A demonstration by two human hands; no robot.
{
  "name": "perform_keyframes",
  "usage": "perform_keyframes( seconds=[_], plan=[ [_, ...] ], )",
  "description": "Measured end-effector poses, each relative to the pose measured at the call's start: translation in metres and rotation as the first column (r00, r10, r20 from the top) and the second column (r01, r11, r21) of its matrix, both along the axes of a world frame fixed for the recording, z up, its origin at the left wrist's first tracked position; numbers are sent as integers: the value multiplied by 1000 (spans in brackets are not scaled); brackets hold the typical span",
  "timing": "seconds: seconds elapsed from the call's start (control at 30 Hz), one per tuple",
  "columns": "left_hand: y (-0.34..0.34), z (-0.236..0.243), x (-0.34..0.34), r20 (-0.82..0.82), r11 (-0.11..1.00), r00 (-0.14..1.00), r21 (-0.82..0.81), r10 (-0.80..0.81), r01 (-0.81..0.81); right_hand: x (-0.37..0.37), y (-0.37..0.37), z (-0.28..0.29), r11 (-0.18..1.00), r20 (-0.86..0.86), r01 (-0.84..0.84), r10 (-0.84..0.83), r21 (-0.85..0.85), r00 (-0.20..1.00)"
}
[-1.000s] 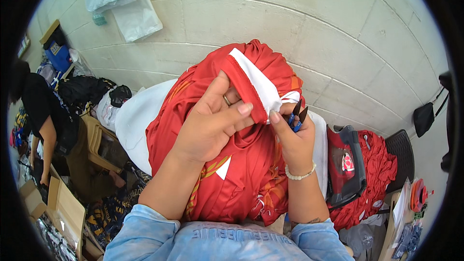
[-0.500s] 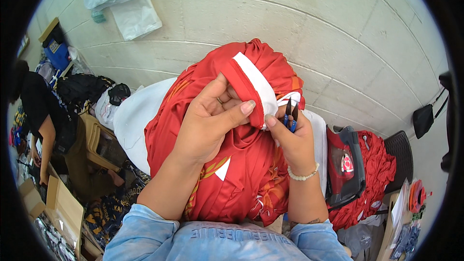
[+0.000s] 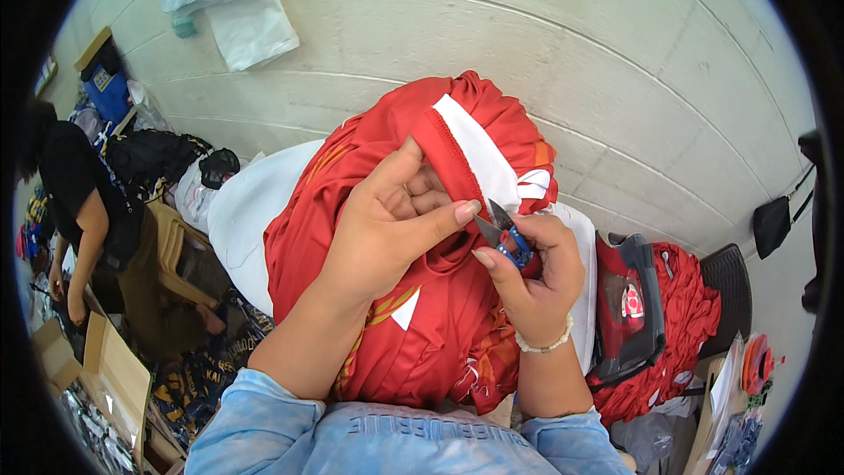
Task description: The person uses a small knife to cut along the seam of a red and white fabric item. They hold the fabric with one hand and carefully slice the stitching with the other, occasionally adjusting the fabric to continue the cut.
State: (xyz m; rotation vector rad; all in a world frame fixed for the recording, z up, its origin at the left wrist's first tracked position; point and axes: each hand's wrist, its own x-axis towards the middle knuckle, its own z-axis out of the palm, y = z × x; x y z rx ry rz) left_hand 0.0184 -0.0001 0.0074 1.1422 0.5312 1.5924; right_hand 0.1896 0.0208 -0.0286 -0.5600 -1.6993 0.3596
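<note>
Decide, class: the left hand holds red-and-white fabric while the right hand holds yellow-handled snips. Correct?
No: the head view shows the snips are blue-handled. The left hand does hold red-and-white fabric, and the right hand holds them.

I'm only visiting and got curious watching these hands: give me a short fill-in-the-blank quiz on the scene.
The right hand holds scissors with ____ handles.
The left hand grips a red hem bordering a ____ strip.
A pale bracelet circles the ____ wrist.
Plastic bags hang against the wall toward the person's ____.

Missing words: blue; white; right; left.
</note>
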Motion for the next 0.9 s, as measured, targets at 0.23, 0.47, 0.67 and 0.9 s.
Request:
perform_keyframes(
  seconds=[0.23,0.47,0.67,0.9],
  plan=[
    [-1,0,1,-11,1000,1000,-31,-5,5,-1,1,7,994,41,82,-85,68,996],
    [0,-1,1,-4,1000,1000,4,-18,18,2,1,6,997,73,71,-73,38,995],
    [-1,-1,2,-18,1000,1000,4,-17,17,3,1,8,997,85,55,-59,53,995],
    [-1,-2,0,-49,1000,999,12,-21,22,4,-1,11,1000,52,22,-22,-1,998]
  ],
)
